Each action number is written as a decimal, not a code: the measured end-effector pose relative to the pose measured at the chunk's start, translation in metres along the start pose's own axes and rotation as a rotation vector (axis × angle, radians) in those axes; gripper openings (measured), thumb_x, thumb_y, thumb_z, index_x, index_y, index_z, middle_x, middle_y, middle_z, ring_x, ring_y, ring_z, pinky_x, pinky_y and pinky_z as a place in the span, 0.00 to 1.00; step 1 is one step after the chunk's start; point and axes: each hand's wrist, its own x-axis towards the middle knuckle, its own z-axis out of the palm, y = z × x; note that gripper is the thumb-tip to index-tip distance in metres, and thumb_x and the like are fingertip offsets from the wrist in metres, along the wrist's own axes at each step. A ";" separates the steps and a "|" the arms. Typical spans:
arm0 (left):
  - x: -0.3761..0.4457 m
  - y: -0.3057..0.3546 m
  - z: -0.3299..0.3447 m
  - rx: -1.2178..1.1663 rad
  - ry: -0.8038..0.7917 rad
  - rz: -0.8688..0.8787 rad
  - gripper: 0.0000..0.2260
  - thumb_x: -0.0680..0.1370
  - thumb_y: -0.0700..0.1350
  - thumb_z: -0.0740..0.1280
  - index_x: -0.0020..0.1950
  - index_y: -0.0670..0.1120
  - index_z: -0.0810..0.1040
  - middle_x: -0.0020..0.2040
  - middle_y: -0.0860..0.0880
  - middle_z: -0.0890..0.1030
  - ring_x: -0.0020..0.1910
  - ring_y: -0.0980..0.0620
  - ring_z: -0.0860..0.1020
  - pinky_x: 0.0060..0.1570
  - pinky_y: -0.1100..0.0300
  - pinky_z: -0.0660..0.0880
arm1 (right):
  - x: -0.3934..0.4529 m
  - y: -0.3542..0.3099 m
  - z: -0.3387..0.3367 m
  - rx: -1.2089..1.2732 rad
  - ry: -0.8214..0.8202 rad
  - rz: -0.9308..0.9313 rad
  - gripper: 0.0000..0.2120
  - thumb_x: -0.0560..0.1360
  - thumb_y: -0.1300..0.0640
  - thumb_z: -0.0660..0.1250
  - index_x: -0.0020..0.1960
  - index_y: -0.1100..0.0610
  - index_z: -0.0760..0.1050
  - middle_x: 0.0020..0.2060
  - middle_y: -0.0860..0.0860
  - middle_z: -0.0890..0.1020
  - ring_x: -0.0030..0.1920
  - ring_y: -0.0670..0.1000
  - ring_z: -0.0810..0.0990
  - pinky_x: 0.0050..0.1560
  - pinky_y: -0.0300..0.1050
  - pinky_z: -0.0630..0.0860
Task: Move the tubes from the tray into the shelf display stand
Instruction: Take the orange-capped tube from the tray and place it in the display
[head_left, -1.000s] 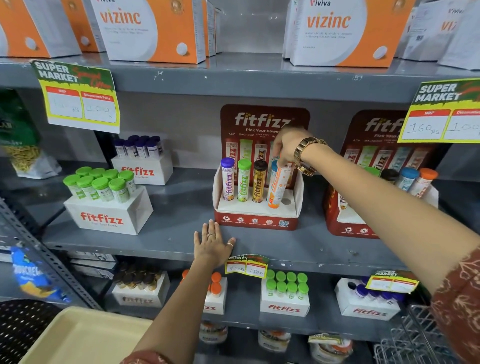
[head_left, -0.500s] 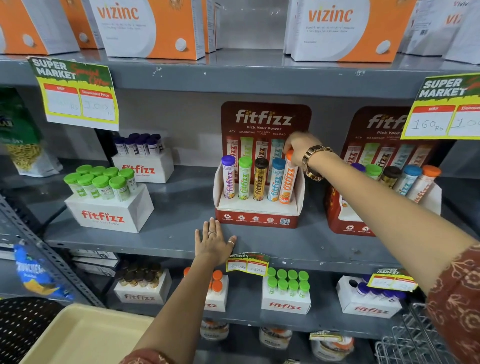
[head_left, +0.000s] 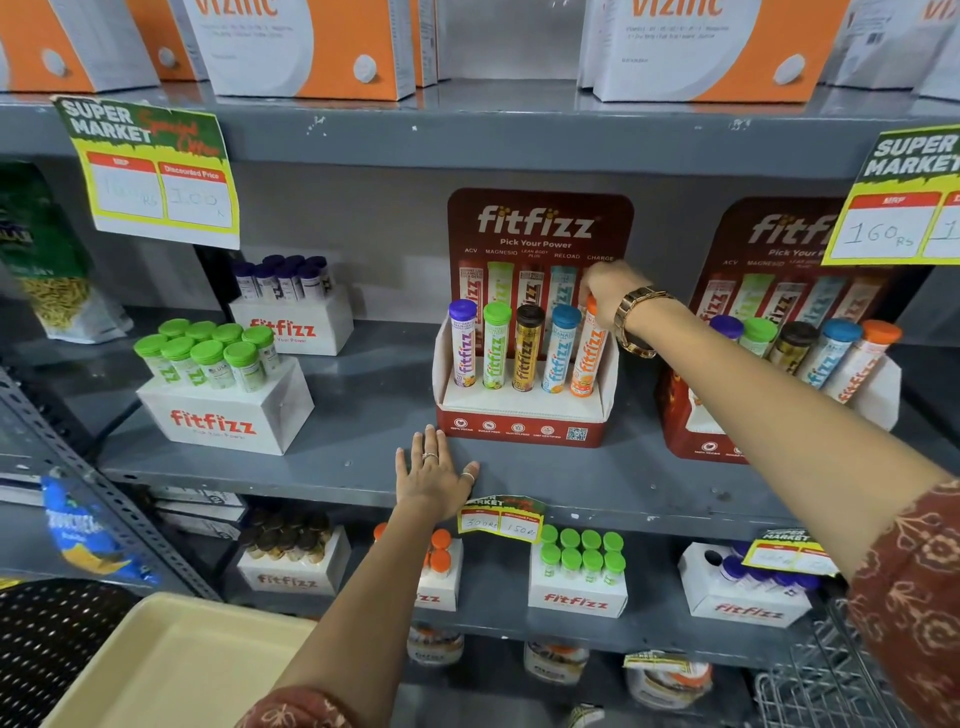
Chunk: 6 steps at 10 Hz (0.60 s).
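A red fitfizz display stand sits on the grey middle shelf. It holds several tubes upright: purple-capped, green-capped, brown-capped, blue-capped and an orange tube at the right end. My right hand grips the top of the orange tube, which stands in its slot. My left hand lies flat, fingers spread, on the shelf edge in front of the stand. The cream tray at the lower left shows no tubes.
A second full fitfizz stand is to the right, partly behind my right arm. White fitfizz boxes of green and purple tubes stand at the left. More boxes fill the shelf below; a wire basket is at the lower right.
My right hand lowered the orange tube from a tilt into the stand's right-end slot; it now stands upright. The left hand stayed flat on the shelf.
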 end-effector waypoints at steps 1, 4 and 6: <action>0.000 0.000 0.000 0.000 -0.002 -0.001 0.32 0.80 0.60 0.44 0.76 0.43 0.39 0.78 0.44 0.41 0.76 0.45 0.39 0.73 0.46 0.38 | 0.001 -0.002 0.001 -0.030 -0.005 -0.016 0.16 0.75 0.70 0.63 0.62 0.65 0.71 0.59 0.63 0.75 0.58 0.60 0.77 0.58 0.50 0.76; 0.002 -0.001 0.001 -0.001 -0.001 0.003 0.32 0.80 0.61 0.44 0.76 0.43 0.39 0.78 0.44 0.41 0.76 0.45 0.40 0.73 0.46 0.38 | 0.007 0.007 -0.001 -0.027 -0.040 -0.005 0.16 0.75 0.69 0.63 0.62 0.65 0.72 0.61 0.61 0.75 0.58 0.60 0.76 0.58 0.50 0.75; 0.002 -0.002 0.003 0.003 0.004 0.001 0.32 0.80 0.61 0.44 0.76 0.43 0.39 0.78 0.44 0.41 0.76 0.45 0.40 0.73 0.46 0.38 | 0.006 0.003 0.015 -0.048 -0.039 -0.039 0.17 0.74 0.70 0.64 0.63 0.66 0.71 0.59 0.62 0.76 0.56 0.60 0.78 0.54 0.48 0.76</action>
